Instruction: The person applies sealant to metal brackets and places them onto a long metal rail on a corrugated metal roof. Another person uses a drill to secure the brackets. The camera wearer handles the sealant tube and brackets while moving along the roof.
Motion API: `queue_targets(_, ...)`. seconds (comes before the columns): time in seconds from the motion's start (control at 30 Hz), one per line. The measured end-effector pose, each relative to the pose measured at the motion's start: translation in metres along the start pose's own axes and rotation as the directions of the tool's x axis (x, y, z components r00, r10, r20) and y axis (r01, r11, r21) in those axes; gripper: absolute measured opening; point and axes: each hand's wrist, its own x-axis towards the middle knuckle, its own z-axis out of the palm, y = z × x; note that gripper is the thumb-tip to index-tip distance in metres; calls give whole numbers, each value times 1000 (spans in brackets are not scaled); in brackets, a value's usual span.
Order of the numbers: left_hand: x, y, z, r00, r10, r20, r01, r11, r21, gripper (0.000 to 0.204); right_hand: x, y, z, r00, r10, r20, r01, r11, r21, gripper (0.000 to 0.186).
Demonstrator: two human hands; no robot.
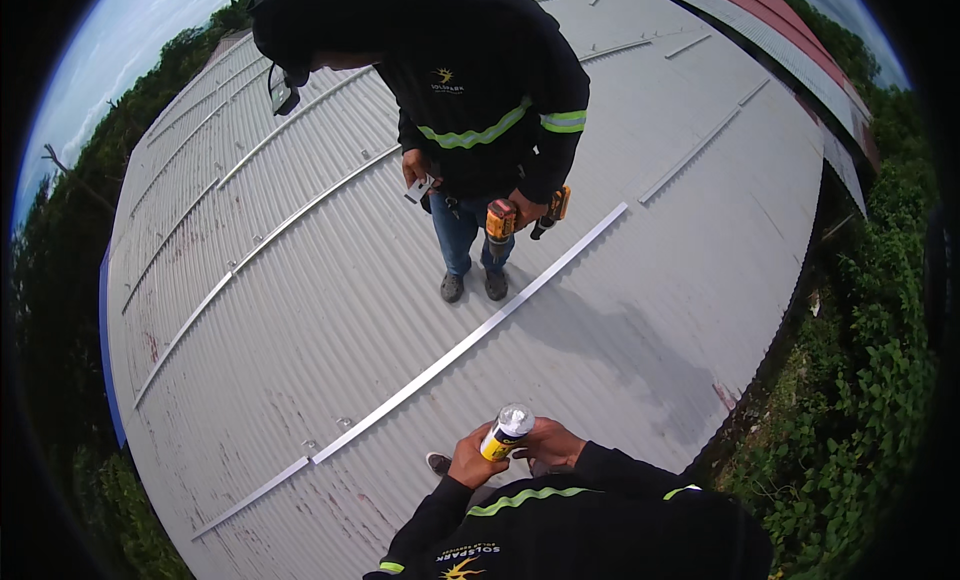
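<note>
My left hand (472, 462) is wrapped round a short cylinder (503, 441) with a yellow and black label and a pale, shiny round end that faces up. It looks like a cartridge or canister; its exact kind does not show. From the other side my right hand (553, 443) closes against it, with its fingertips partly hidden behind it. Both hands are close in front of my body, above the near side of a long metal rail (440, 365).
Facing me, a co-worker (475, 110) stands beyond the rail, holding a yellow and black cordless drill (501, 223) and a small pale metal piece (419, 189). More rails (215, 300) cross the grey corrugated roof (330, 330). The roof edge (770, 365) drops to greenery (860, 410) on the right.
</note>
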Motion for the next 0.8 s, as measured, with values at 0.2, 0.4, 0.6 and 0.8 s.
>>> queue_targets(0.2, -1, 5, -5, 999, 26, 36, -25, 999, -27, 77, 22, 20, -37, 999, -18, -40, 7, 964, -267, 37)
queue_targets(0.4, -12, 7, -4, 988, 156, 18, -156, 988, -10, 77, 32, 25, -72, 978, -128, 163, 187, 887, -422, 45)
queue_targets(0.6, -25, 0, 5, 964, 243, -113, -241, 970, 30, 72, 27, 16, -74, 979, -132, 152, 156, 975, -157, 48)
queue_targets(0.8, -48, -7, 3, 979, -39, -199, 9, 988, -154, 61, 30, -3, -60, 992, -97, -81, 94, 995, -46, 34)
